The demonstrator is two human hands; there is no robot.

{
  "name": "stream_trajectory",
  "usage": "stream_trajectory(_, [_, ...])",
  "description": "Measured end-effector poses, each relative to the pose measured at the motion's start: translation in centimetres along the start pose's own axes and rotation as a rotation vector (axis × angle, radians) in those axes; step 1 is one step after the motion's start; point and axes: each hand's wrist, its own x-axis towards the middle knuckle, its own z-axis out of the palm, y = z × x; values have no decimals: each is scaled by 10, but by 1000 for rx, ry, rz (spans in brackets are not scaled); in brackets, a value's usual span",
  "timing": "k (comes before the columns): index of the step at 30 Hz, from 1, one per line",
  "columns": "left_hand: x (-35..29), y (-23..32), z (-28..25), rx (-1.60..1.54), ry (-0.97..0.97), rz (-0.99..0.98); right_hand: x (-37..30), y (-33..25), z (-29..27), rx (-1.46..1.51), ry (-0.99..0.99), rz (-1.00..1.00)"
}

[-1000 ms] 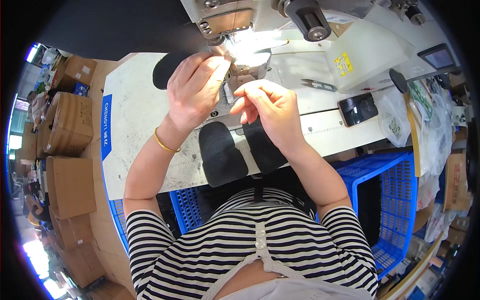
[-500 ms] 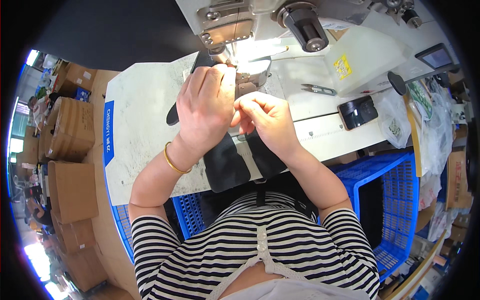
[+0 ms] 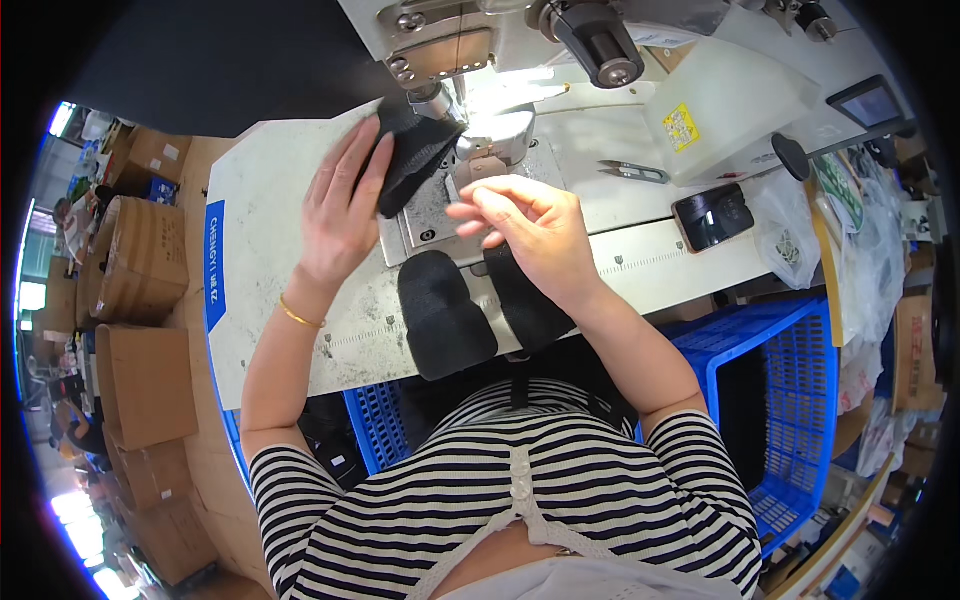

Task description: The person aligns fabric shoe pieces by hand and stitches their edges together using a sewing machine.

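A black fabric piece (image 3: 418, 150) lies under the presser foot of the sewing machine (image 3: 440, 55), beside its needle area. My left hand (image 3: 342, 205) is at the fabric's left edge, fingers stretched out and slightly blurred, the nearest one close against the cloth. In front of the metal sewing bed (image 3: 483, 165), my right hand (image 3: 535, 225) has thumb and forefinger pinched together; whatever may be between them is too small to make out. Two more black padded pieces, one on the left (image 3: 445, 315) and one on the right (image 3: 525, 305), lie at the table's front edge, the latter partly behind my right forearm.
Thread snips (image 3: 633, 172) and a phone (image 3: 714, 217) lie on the white table (image 3: 270, 250) to the right. Beyond the phone is a clear plastic bag (image 3: 785, 235). Blue crates (image 3: 745, 345) stand below the front edge. Cardboard boxes (image 3: 145, 385) are stacked at the left.
My left hand has moved left from the needle area and its fingers have straightened, uncovering the black fabric. My right hand stays near the same place, still pinched.
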Motion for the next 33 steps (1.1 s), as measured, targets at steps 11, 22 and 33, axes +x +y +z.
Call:
stream_trajectory(11, [31, 56, -38, -102, -97, -48, -9, 9, 21, -142, -20, -152])
stream_trajectory(22, [45, 70, -25, -18, -5, -39, -10, -9, 9, -171, -24, -167])
stream_trajectory(33, [55, 52, -11, 2, -3, -97, 3, -14, 16, -45, -15, -102])
